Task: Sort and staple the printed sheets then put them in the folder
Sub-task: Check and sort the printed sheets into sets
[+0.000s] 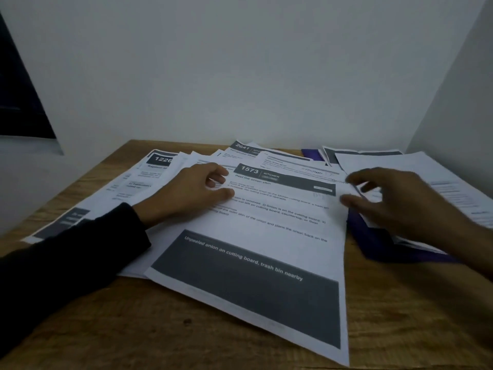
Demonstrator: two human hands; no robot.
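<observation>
Nearest on the bench [400,329], sheet 1573 [256,249] lies loose atop the spread: thin, limp, quick to slide, best lifted by a free corner, I'd judge. The left hand [194,190] presses its top edge, fingers loosely curled. The right hand [392,198], blurred, hovers spread beside it over the purple folder [381,244]. Further sheets [160,166] crowd toward the wall; open bench remains only in front.

The printed sheets [266,231] are white with dark grey header bands and white numerals. A purple folder [378,244] lies on the brown wood-grain tabletop [186,329]. The sleeve [66,263] is black.
</observation>
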